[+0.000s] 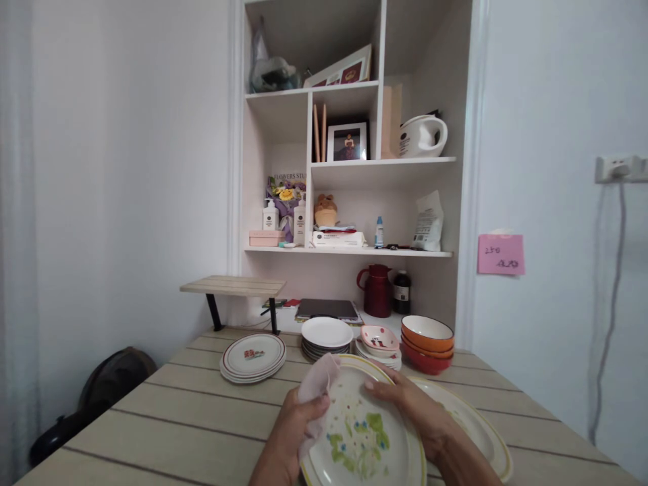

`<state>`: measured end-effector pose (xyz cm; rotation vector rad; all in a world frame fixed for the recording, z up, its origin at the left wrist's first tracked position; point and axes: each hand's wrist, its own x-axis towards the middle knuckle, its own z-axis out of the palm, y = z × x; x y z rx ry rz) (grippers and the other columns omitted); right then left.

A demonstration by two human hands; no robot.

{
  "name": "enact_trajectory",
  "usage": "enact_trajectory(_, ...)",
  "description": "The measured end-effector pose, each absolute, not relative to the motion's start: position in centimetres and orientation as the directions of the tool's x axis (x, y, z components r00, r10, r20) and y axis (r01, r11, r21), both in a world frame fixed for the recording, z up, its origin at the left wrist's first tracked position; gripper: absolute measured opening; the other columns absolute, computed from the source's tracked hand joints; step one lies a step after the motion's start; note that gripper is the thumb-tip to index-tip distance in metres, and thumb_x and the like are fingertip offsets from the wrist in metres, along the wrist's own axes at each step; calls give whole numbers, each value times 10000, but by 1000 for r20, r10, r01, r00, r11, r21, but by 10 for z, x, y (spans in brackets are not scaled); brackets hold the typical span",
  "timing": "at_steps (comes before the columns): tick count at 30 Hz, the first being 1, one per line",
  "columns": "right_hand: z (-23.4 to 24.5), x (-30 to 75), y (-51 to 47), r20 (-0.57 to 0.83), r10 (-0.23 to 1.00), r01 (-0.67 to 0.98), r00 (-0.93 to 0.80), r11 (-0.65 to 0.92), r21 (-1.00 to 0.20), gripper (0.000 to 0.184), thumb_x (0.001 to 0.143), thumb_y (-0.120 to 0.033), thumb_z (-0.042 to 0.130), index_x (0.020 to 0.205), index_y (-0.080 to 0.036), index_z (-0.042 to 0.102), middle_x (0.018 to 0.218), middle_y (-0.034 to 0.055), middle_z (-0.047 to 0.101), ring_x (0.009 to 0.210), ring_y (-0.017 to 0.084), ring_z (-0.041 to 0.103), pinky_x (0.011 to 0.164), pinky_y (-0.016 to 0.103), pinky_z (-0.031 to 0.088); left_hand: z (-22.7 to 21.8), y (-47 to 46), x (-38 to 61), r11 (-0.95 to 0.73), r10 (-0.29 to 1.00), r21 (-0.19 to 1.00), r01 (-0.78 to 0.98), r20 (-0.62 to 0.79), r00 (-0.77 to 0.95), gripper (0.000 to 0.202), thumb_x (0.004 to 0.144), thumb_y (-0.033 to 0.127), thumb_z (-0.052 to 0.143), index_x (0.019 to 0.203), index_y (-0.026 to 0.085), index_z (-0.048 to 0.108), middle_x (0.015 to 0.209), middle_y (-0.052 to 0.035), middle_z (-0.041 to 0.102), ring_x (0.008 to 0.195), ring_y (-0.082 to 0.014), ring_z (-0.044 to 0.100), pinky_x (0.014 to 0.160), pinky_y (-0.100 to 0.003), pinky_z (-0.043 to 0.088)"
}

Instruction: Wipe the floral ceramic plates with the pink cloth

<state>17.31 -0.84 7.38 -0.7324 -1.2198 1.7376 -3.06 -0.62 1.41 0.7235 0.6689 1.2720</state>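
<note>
A white plate (349, 412) with a yellow rim and a green floral print is tilted up in front of me. My left hand (288, 432) pinches a pale pink cloth (320, 385) over the plate's left rim. On the other side, my right hand (410, 401) grips the plate's right edge, thumb on the face and fingers mostly hidden behind. Whether one plate or two are in the grip, I cannot tell. Under my right forearm lies another yellow-rimmed plate (489, 432) on the slatted table (167, 425).
Behind the hands stand red-rimmed plates (253, 354), a stack topped by a white plate (327, 332), a small strawberry-patterned bowl (379, 339) on dishes, and orange and red bowls (428, 337). A small raised stand (233, 286) is at back left. A red jug (377, 290) stands below the shelves.
</note>
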Motion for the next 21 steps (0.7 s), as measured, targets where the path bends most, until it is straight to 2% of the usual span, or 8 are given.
enact_trajectory(5,67,170,-1,-2,879,-309,-477,-170,-936,485,705,-221,711,1172,-157,597,880,124,755,764,283,713,770,448,541,8,-1,-32,100,994,838,-537,-60,91,539,571,275,816,1043,70,656,800,-151,747,708,-308,700,737,-449,526)
enact_trajectory(13,61,162,9,82,896,-398,-436,-111,-910,376,688,-279,738,1036,-160,660,870,112,756,778,257,711,766,393,540,12,1,-27,124,992,815,-566,-94,81,429,645,292,776,982,51,666,783,-163,754,730,-308,716,774,-424,538)
enact_trajectory(21,61,157,8,122,944,-430,-306,-23,-903,344,680,-299,741,990,-170,664,803,85,755,710,250,708,691,378,546,13,3,-24,210,978,716,-665,-160,137,631,672,342,759,1201,44,589,911,-205,750,887,-365,703,839,-487,518)
